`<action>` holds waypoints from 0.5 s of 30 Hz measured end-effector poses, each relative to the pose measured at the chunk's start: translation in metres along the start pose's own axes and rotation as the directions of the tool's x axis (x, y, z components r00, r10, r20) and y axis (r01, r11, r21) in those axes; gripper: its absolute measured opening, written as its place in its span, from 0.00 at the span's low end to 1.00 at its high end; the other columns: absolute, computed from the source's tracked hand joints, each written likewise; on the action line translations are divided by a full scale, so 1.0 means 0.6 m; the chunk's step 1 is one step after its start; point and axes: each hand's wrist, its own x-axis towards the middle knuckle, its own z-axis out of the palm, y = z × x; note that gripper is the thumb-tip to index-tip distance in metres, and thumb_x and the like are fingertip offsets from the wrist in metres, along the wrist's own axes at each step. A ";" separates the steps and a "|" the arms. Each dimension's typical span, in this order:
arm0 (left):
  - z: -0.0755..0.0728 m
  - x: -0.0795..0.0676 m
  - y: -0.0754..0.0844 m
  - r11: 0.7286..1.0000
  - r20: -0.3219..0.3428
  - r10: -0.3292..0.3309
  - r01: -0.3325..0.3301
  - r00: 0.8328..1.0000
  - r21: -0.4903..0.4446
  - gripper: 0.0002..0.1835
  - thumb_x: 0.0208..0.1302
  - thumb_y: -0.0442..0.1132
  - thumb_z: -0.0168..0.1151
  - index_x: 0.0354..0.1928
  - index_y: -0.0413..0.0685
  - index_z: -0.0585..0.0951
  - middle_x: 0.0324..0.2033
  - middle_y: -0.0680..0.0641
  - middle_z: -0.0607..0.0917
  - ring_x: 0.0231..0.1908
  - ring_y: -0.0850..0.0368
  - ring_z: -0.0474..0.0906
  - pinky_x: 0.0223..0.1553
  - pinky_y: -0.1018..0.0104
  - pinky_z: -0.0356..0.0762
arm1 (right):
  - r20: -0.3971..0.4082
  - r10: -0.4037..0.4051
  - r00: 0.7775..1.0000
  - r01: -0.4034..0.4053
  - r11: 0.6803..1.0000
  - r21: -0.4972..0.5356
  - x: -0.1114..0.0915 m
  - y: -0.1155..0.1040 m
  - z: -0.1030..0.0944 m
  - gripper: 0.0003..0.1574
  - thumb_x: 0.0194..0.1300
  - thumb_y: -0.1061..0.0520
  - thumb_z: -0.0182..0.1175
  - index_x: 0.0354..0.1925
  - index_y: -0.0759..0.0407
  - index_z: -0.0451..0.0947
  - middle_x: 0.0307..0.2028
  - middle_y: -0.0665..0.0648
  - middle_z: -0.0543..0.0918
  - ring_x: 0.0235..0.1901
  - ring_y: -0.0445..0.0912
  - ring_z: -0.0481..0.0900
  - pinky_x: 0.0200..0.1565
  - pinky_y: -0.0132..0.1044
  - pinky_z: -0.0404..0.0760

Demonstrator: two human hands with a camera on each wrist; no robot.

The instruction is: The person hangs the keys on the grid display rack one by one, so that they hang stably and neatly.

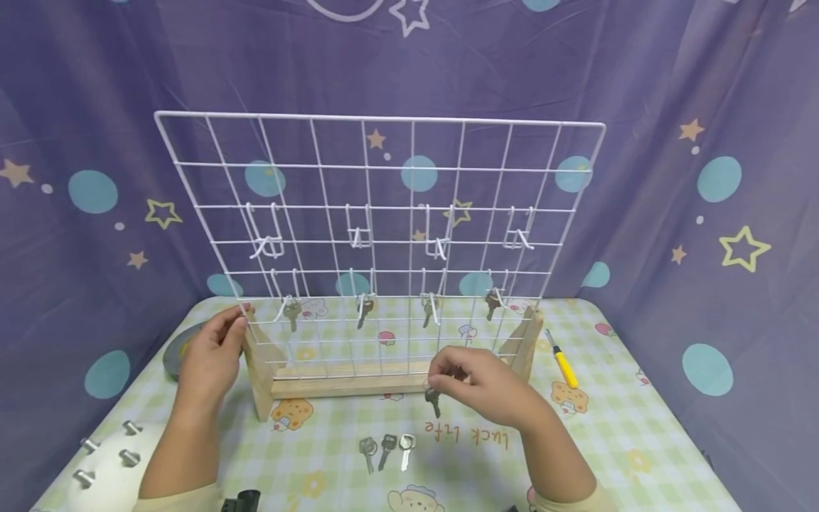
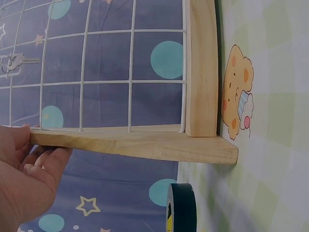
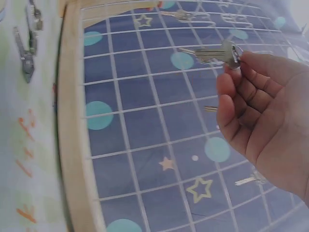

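Observation:
A white wire grid rack (image 1: 388,168) stands in a wooden base (image 1: 348,386). At its left end, my left hand (image 1: 214,359) grips the upper part of the wooden upright (image 2: 120,145), with the thumb on one side and the fingers on the other. My right hand (image 1: 486,387) pinches a silver key (image 3: 215,54) by its head, in front of the grid's lower right part. Its blade points down in the head view. Three loose keys (image 1: 387,451) lie side by side on the table. Several keys, one of them a dark key (image 1: 493,304), hang from the lower row of hooks.
Hooks on the upper row, such as the leftmost hook (image 1: 266,246), hold no keys. A yellow-handled screwdriver (image 1: 565,368) lies right of the rack. Behind my left hand is a round grey object (image 1: 174,348). A white disc with metal pegs (image 1: 118,466) sits front left.

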 end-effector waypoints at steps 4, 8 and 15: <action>0.001 0.002 -0.002 1.000 0.000 0.000 0.000 1.000 -0.020 0.25 0.76 0.54 0.47 0.67 0.52 0.74 0.63 0.45 0.78 0.47 0.80 0.72 0.43 0.89 0.70 | -0.106 -0.077 0.991 0.083 0.995 0.051 -0.012 -0.008 -0.016 0.02 0.73 0.52 0.57 0.40 0.45 0.77 0.31 0.45 0.79 0.30 0.41 0.75 0.31 0.33 0.77; 0.002 0.003 -0.003 0.999 0.003 0.002 -0.002 1.000 -0.035 0.25 0.75 0.54 0.47 0.67 0.53 0.74 0.63 0.45 0.78 0.47 0.80 0.72 0.43 0.88 0.71 | -0.229 -0.159 0.960 0.174 0.984 0.047 -0.022 -0.016 -0.030 0.07 0.72 0.62 0.55 0.41 0.49 0.74 0.31 0.46 0.78 0.30 0.41 0.74 0.32 0.33 0.77; 0.001 0.005 -0.003 1.000 0.003 -0.003 0.003 1.000 -0.014 0.24 0.76 0.54 0.47 0.67 0.54 0.73 0.62 0.45 0.78 0.45 0.79 0.71 0.41 0.88 0.71 | -0.437 -0.250 0.864 0.308 0.949 0.067 -0.030 -0.029 -0.052 0.08 0.70 0.72 0.53 0.41 0.62 0.74 0.32 0.53 0.76 0.33 0.41 0.74 0.35 0.31 0.77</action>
